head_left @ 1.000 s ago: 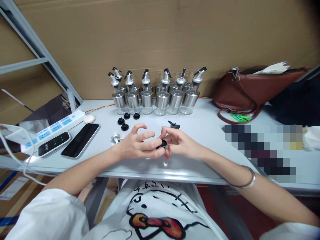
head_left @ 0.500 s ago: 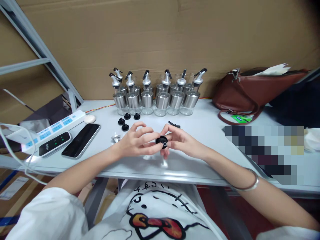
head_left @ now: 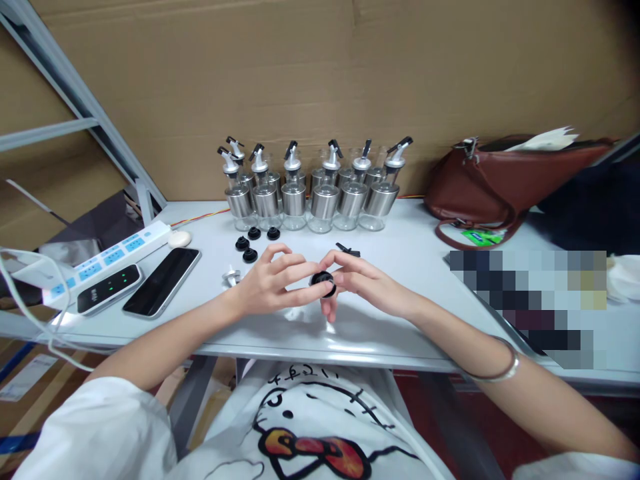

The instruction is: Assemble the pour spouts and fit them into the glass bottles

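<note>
Between my two hands, just above the table, is a small round black stopper [head_left: 323, 283]. My left hand [head_left: 275, 283] has its fingertips closed on the stopper's left side and front. My right hand [head_left: 373, 283] pinches it from the right, and one fingertip shows below it. Several similar black stoppers [head_left: 250, 255] lie on the table beyond my left hand. A silver pour spout [head_left: 231, 275] rests by my left wrist. Behind my right hand lie thin black lever pieces [head_left: 347, 250]. Glass bottles with steel sleeves [head_left: 325, 202] stand in rows farther back, several fitted with silver spouts.
On the left lie a phone [head_left: 163, 281], a grey device with green lights [head_left: 110, 288], a power strip [head_left: 107, 260] and white cables. A brown handbag [head_left: 480, 183] sits at the back right. Cardboard [head_left: 320, 80] stands behind the bottles.
The black stopper has turned slightly between my fingers, and a left fingertip now covers the small ring seen on it earlier. The things on the table have not moved.
</note>
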`<state>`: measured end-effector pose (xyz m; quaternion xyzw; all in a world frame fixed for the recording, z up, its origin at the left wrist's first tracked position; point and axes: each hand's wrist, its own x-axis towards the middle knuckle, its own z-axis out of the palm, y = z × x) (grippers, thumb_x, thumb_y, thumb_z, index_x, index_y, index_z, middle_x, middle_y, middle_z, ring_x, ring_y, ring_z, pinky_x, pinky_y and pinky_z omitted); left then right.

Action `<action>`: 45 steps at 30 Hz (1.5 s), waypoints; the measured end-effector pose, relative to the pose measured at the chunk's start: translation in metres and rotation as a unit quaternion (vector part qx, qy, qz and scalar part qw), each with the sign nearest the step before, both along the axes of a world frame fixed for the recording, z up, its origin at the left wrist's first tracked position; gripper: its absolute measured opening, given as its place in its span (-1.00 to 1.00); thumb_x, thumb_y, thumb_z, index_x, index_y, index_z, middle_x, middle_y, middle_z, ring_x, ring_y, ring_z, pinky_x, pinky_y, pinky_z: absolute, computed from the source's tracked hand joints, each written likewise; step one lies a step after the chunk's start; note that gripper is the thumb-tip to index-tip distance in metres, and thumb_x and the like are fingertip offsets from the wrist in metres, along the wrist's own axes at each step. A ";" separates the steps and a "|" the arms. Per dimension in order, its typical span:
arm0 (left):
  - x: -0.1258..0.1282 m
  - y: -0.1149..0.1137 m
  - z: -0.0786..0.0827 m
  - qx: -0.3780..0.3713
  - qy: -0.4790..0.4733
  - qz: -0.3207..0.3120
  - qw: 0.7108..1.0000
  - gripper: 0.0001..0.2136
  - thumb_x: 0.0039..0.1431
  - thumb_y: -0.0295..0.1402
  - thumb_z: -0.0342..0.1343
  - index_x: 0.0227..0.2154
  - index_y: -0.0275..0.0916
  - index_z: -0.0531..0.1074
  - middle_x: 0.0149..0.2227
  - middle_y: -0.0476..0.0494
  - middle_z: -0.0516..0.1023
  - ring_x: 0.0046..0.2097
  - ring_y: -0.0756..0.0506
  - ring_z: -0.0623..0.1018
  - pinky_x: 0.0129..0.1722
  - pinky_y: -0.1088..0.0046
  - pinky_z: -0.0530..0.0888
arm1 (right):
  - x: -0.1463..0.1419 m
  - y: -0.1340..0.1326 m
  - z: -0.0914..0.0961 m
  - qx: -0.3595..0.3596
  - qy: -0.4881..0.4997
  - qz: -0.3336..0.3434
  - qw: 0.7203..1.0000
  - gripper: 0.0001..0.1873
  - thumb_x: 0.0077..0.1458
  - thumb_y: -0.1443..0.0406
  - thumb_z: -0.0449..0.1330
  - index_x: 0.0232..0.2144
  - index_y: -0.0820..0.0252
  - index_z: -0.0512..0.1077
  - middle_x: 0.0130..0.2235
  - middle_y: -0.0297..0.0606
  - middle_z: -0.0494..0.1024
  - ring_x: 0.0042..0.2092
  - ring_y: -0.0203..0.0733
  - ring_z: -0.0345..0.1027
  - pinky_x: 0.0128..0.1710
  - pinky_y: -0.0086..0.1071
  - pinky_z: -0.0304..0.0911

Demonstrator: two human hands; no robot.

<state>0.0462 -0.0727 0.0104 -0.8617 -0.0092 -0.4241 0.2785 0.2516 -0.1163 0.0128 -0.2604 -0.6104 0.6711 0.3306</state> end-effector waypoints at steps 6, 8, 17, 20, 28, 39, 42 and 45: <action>0.001 -0.003 -0.002 0.006 -0.001 -0.018 1.000 -0.86 0.17 -0.49 0.10 -0.21 -0.20 0.41 -0.28 -0.04 0.48 -0.23 0.00 0.46 -0.20 0.35 0.38 | -0.001 -0.001 0.000 0.018 -0.003 -0.006 1.000 -0.81 0.16 0.21 0.11 -0.26 0.19 0.22 -0.54 -0.43 0.49 -0.51 -0.32 0.40 -0.40 -0.38 0.27; 0.001 -0.003 -0.003 0.011 -0.007 -0.026 1.000 -0.85 0.14 -0.51 0.12 -0.24 -0.19 0.41 -0.28 -0.02 0.48 -0.24 0.01 0.45 -0.20 0.36 0.38 | -0.001 -0.001 0.000 0.026 0.005 0.002 1.000 -0.75 0.13 0.16 0.15 -0.27 0.19 0.21 -0.54 -0.45 0.45 -0.52 -0.35 0.34 -0.44 -0.41 0.24; 0.001 -0.001 -0.007 -0.021 0.037 -0.024 0.999 -0.84 0.08 -0.50 0.14 -0.27 -0.16 0.36 -0.20 -0.07 0.46 -0.22 -0.03 0.44 -0.19 0.33 0.39 | -0.004 0.002 -0.005 0.031 -0.023 -0.019 0.999 -0.80 0.04 0.29 0.16 -0.33 0.16 0.17 -0.60 -0.53 0.31 -0.57 -0.43 0.09 -0.53 -0.49 0.02; 0.003 -0.003 -0.007 -0.031 0.052 -0.038 0.997 -0.84 0.09 -0.52 0.12 -0.27 -0.17 0.35 -0.21 -0.07 0.47 -0.22 -0.03 0.45 -0.19 0.34 0.38 | -0.003 0.003 -0.005 0.014 -0.048 0.003 0.999 -0.84 0.02 0.32 0.10 -0.33 0.17 0.17 -0.61 -0.55 0.25 -0.58 -0.43 0.04 -0.54 -0.49 -0.03; 0.003 -0.006 -0.006 -0.062 0.062 -0.008 0.996 -0.92 0.26 -0.43 -0.03 -0.21 -0.21 0.32 -0.20 -0.15 0.52 -0.18 -0.02 0.49 -0.15 0.34 0.37 | -0.002 0.004 -0.010 0.058 -0.086 0.022 0.994 -0.81 -0.03 0.39 0.07 -0.29 0.16 0.21 -0.53 -0.52 0.18 -0.53 -0.40 0.05 -0.54 -0.49 0.01; 0.001 -0.004 -0.009 -0.109 0.044 -0.009 0.993 -0.90 0.30 -0.34 -0.08 -0.16 -0.20 0.23 -0.18 -0.17 0.52 -0.21 -0.03 0.50 -0.12 0.34 0.38 | -0.001 0.002 -0.006 0.078 -0.093 0.004 0.993 -0.78 0.03 0.36 -0.03 -0.21 0.16 0.24 -0.49 -0.47 0.26 -0.46 -0.32 0.15 -0.35 -0.38 0.14; 0.001 -0.004 -0.010 -0.106 0.042 -0.012 0.993 -0.88 0.30 -0.34 -0.07 -0.15 -0.22 0.23 -0.18 -0.19 0.51 -0.21 -0.04 0.50 -0.12 0.34 0.38 | -0.002 0.002 -0.005 0.080 -0.101 -0.011 0.992 -0.78 0.00 0.36 -0.02 -0.24 0.17 0.27 -0.44 -0.40 0.31 -0.38 -0.28 0.19 -0.31 -0.36 0.16; 0.002 -0.004 -0.009 -0.100 0.037 -0.016 0.994 -0.87 0.30 -0.33 -0.06 -0.16 -0.25 0.24 -0.20 -0.21 0.51 -0.23 -0.04 0.50 -0.14 0.34 0.39 | -0.002 0.001 -0.004 0.081 -0.106 -0.016 0.991 -0.78 0.02 0.35 -0.02 -0.23 0.17 0.28 -0.43 -0.39 0.31 -0.35 -0.26 0.21 -0.29 -0.36 0.16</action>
